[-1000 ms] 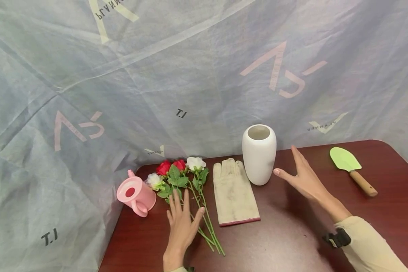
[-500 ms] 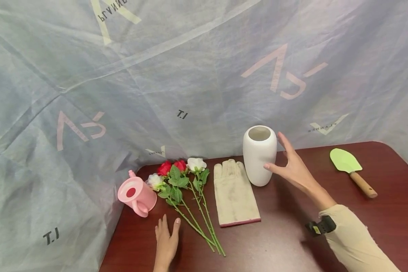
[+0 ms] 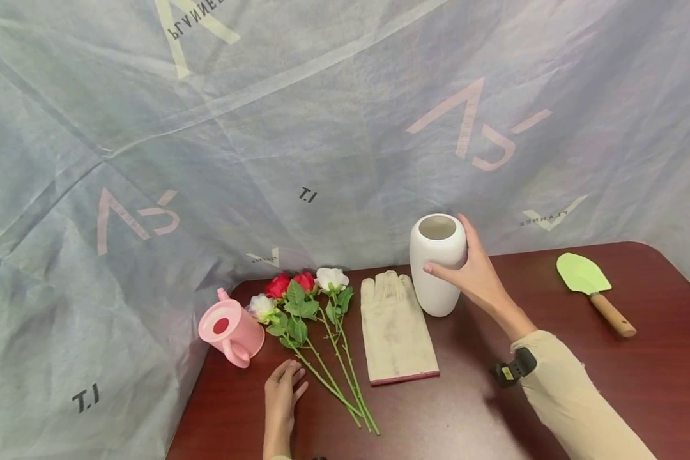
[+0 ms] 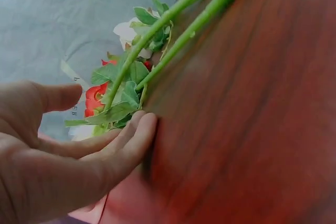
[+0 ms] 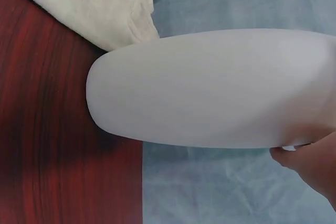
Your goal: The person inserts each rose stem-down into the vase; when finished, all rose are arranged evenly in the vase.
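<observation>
A tall white vase (image 3: 437,281) stands upright near the table's back edge. My right hand (image 3: 476,271) grips its upper right side, thumb across the front and fingers behind, partly hidden. In the right wrist view the vase (image 5: 210,87) fills the middle, fingertips at its lower edge. My left hand (image 3: 282,390) rests low over the table, fingers loosely bent and holding nothing. Just beyond it lie several artificial roses (image 3: 301,300), red and white, their green stems pointing toward the front. The left wrist view has the stems (image 4: 173,24) passing above the fingers.
A cream work glove (image 3: 397,332) with a red hem lies between the roses and the vase. The pink watering can (image 3: 238,329) is at the left edge. A green trowel (image 3: 586,275) with a wooden handle lies at right. Grey cloth (image 3: 345,128) hangs behind the table.
My right hand has moved left from beside the vase and closed around its upper side. The left hand has drawn back from over the roses, its fingers now bent. The vase stays in place.
</observation>
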{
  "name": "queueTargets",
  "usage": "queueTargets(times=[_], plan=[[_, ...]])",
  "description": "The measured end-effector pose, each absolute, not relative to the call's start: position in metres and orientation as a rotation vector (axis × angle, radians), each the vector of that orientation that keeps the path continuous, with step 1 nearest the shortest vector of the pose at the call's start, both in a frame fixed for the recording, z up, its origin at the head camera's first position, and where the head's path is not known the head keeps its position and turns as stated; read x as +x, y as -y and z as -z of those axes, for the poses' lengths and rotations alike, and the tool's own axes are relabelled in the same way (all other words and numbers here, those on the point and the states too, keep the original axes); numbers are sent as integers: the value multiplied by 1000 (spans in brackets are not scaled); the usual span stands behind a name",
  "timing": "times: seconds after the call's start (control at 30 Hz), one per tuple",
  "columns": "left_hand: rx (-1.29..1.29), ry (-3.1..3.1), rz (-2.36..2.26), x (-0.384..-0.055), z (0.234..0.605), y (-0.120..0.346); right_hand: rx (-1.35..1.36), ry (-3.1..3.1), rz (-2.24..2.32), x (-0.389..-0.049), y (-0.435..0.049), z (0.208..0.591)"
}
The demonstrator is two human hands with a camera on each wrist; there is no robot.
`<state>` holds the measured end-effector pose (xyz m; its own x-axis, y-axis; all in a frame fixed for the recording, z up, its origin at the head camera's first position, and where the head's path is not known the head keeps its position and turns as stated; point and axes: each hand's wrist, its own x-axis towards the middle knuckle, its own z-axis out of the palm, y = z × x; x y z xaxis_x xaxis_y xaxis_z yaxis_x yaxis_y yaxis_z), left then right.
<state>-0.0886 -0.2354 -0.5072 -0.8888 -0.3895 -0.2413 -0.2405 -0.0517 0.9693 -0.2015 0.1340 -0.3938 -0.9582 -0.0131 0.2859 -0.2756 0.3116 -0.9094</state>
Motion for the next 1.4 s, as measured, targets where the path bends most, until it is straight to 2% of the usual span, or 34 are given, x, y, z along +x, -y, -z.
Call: queueTargets(times=[0.27, 0.5, 0.87, 1.13, 1.4], plan=[[757, 2104, 2091, -113, 514, 239, 272, 2315, -1742, -186, -130, 372], [751, 2020, 2137, -117, 517, 243, 306, 2299, -1787, -185, -128, 373], [566, 1722, 2346, -119, 509, 237, 300, 2292, -1770, -208, -137, 409], [436, 1484, 2490, -120, 499, 233, 322, 2268, -1793, -210, -134, 409], [159, 1363, 2649, -119, 492, 232, 326, 2250, -1816, -212, -132, 410]])
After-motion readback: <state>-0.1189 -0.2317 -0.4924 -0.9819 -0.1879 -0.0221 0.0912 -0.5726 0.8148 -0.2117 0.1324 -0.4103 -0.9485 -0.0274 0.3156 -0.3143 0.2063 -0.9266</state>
